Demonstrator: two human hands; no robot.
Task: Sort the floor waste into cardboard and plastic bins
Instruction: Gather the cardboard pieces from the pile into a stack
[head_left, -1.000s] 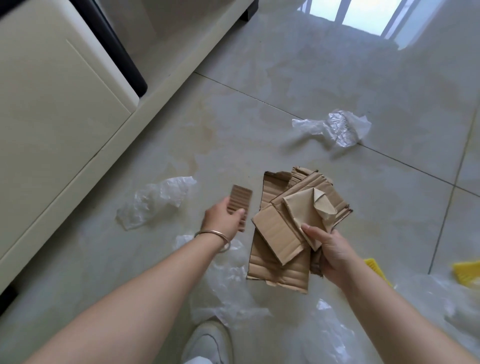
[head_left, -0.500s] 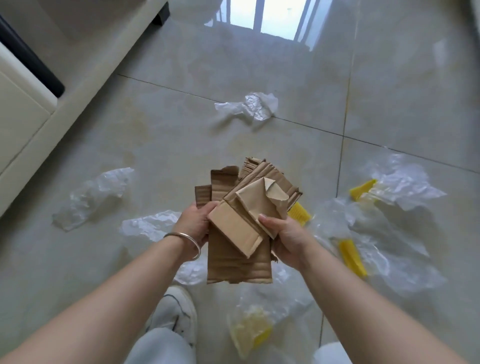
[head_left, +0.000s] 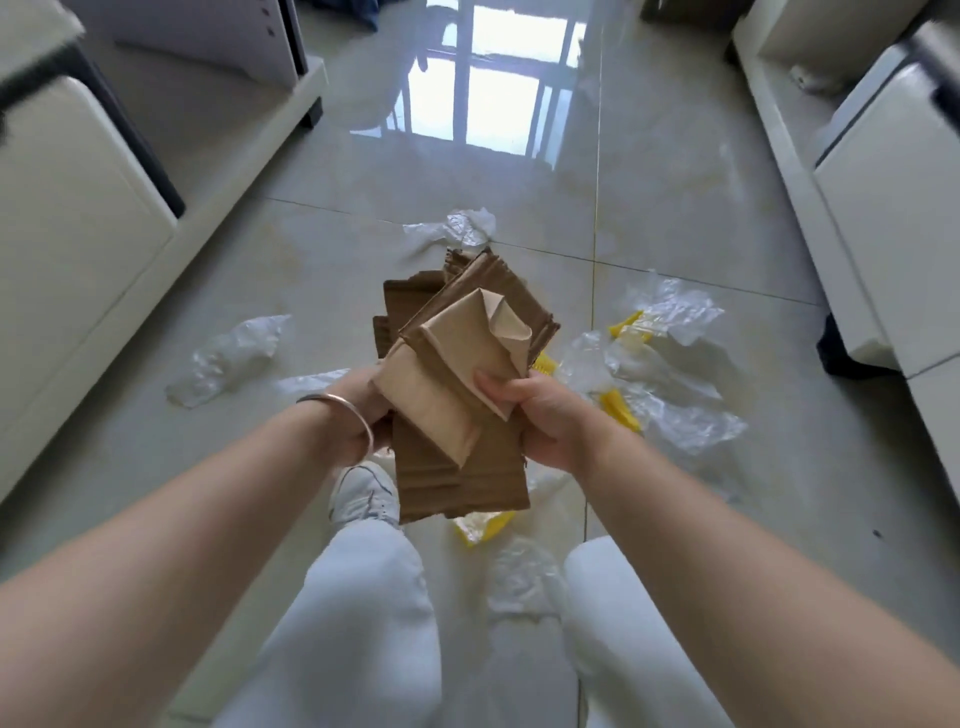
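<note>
A stack of brown cardboard pieces (head_left: 457, 395) is held up in front of me over the tiled floor. My left hand (head_left: 358, 410), with a metal bangle on the wrist, grips the stack's left edge. My right hand (head_left: 535, 415) grips its right side, thumb pressed on the top folded piece. Clear plastic wrap lies on the floor: one piece at the left (head_left: 234, 358), one crumpled beyond the stack (head_left: 457, 231), and a large heap with yellow parts at the right (head_left: 665, 374). No bins are in view.
Cream cabinets line the left (head_left: 78, 249) and right (head_left: 883, 208) sides, leaving a floor lane between. More plastic with a yellow piece (head_left: 483, 525) lies between my feet. My white shoe (head_left: 358, 493) and white trouser legs fill the bottom.
My left hand brought a small cardboard strip to the stack and now holds the stack together with the right. The view has swung upward, showing the lane and the right cabinets.
</note>
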